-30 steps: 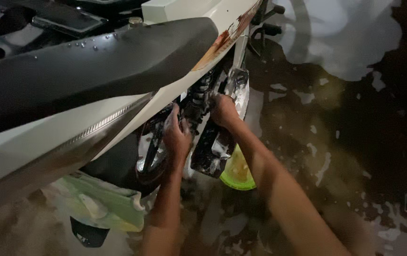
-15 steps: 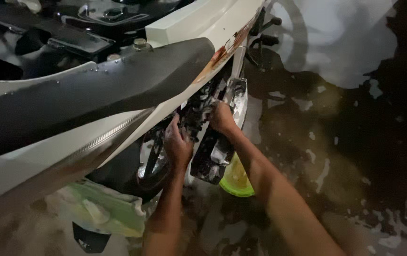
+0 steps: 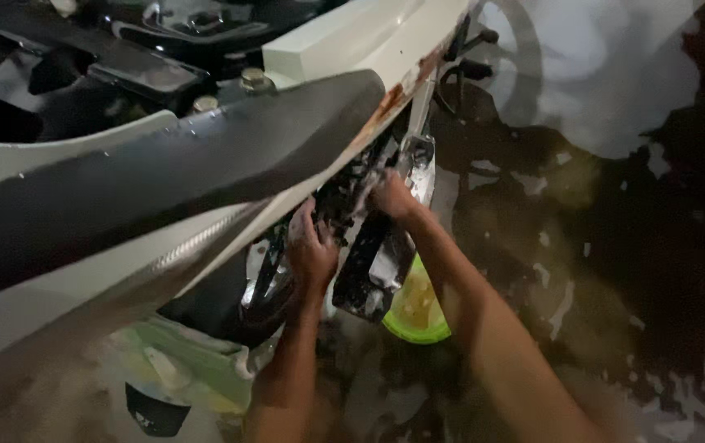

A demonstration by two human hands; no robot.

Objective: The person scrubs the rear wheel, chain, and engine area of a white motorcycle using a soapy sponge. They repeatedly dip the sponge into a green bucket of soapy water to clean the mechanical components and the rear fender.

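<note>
Both arms extended forward; left hand [image 3: 313, 250] curled, right hand [image 3: 391, 195] higher, fingers bent.

Two bare forearms rise from the bottom edge of the view, one at about 6 o'clock and the other at about 5 o'clock. Neither carries a sleeve, a cuff, a watch, a band or a glove as far as the picture reaches; the arms are uncovered from the frame's edge up to the wrists. The left hand [image 3: 313, 250] is bare, and no ring shows on the fingers that can be seen. The right hand [image 3: 392, 195] is bare too, and blurred, so its fingers cannot be told apart. Both arms look lean and wet-shiny in the dim light.
</note>
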